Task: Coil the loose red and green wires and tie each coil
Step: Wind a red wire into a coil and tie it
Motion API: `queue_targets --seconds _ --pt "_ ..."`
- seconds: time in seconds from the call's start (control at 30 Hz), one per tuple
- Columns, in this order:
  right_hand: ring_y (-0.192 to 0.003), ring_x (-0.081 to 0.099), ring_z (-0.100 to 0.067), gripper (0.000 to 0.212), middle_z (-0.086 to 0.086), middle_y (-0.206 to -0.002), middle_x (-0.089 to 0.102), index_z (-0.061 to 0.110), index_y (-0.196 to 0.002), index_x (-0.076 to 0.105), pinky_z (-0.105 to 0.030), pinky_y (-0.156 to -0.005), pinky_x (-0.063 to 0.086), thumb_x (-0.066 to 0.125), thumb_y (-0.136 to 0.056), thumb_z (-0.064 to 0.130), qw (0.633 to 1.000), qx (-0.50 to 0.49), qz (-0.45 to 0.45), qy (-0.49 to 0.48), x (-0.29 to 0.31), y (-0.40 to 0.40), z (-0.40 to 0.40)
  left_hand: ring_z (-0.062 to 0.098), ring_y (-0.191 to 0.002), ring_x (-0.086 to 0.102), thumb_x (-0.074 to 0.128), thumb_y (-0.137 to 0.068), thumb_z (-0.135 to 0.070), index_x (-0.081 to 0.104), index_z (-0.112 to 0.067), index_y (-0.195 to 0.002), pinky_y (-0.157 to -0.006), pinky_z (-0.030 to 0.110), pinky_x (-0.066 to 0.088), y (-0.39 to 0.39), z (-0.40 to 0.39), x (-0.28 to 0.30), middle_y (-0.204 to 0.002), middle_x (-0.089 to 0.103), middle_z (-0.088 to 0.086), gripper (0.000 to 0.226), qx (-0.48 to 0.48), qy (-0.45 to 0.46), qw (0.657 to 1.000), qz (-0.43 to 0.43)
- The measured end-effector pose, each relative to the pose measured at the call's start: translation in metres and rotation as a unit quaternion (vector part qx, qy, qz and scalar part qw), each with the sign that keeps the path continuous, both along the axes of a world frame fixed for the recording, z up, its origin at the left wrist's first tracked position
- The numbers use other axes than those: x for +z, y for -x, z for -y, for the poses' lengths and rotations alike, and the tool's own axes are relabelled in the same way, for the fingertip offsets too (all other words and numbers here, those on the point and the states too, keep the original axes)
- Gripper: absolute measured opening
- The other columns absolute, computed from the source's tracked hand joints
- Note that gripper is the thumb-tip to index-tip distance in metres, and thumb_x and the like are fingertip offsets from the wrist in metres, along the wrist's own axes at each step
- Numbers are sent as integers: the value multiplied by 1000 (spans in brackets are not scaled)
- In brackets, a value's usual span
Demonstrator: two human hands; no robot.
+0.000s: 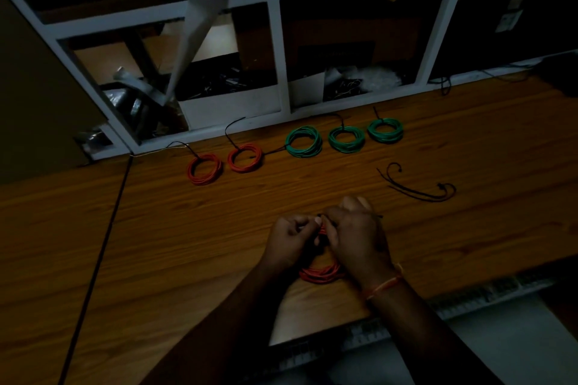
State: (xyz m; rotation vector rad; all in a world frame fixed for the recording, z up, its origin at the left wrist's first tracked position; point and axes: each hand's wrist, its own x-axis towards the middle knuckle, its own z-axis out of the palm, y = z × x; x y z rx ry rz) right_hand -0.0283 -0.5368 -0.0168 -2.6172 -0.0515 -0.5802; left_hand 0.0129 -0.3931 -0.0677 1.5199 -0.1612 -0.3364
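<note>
Wooden table [156, 228], red coil [319, 273] flat, both hands gripping

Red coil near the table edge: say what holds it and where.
Both hands, left hand and right hand, pinch the red coil at its far side.

Bare forearms; an orange thread band [383, 286] circles the right wrist.

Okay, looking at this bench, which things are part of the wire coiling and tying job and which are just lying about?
Part of the job:
red coil in hand, gripped by the left hand and right hand
two tied red coils
three tied green coils
spare black ties

Just lying about:
long black cable across the table
clutter on the white shelves
</note>
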Motion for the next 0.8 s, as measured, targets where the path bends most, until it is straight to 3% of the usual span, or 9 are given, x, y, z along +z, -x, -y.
queue_targets --seconds 0.1,0.23,0.33,0.43,0.53,0.7,0.8 --pt "-82 48 -20 14 0 -80 47 16 -74 65 -25 -61 31 65 -84 25 1000 5 -19 12 0 -2 0 23 -58 56 64 -99 -27 67 -14 -66 -60 39 39 0 1 1 -63 62 14 36 5 -2 1000 1" --pt "-89 42 0 14 5 -84 41 10 -89 70 -14 -69 30 64 -94 21 993 21 -99 -53 2 -7 -1 19 -57 56 59 -103 -14 71 -17 -67 -58 31 41 3 4 2 -63 60 11 38 8 -1 1000 -2" --pt "-97 59 -24 19 -5 -96 63 15 -105 74 -29 -77 47 71 -90 25 995 -12 -74 -60 6 -1 -3 18 -59 55 63 -98 -25 73 -13 -74 -60 32 40 3 3 0 -64 62 7 28 12 6 1000 -15" --pt "-75 59 -16 8 1 -83 62 18 -86 71 -16 -58 38 76 -84 23 992 -16 -34 -120 7 6 1 23 -66 57 67 -96 -30 74 -5 -83 -68 42 44 1 1 -1 -68 64 10 29 21 9 999 -32" --pt "-66 53 -13 14 1 -76 59 14 -73 69 -10 -54 27 77 -82 19 993 -31 -16 -109 3 7 2 25 -68 57 66 -99 -29 73 -13 -77 -69 45 42 1 0 -2 -69 63 12 28 0 7 1000 -13" --pt "-71 59 -19 15 -2 -77 61 13 -72 68 -25 -58 40 77 -83 20 995 -16 -36 -89 1 -1 -1 22 -67 56 64 -99 -31 71 -10 -77 -67 41 41 2 0 0 -68 64 7 31 -20 -9 1000 16" --pt "-69 65 -13 17 3 -73 69 17 -76 75 -31 -59 52 73 -90 27 976 -14 -79 -202 10 -4 5 21 -60 58 65 -99 -33 71 -11 -76 -61 35 41 4 1 1 -67 64 14 33 -20 -1 1000 9"
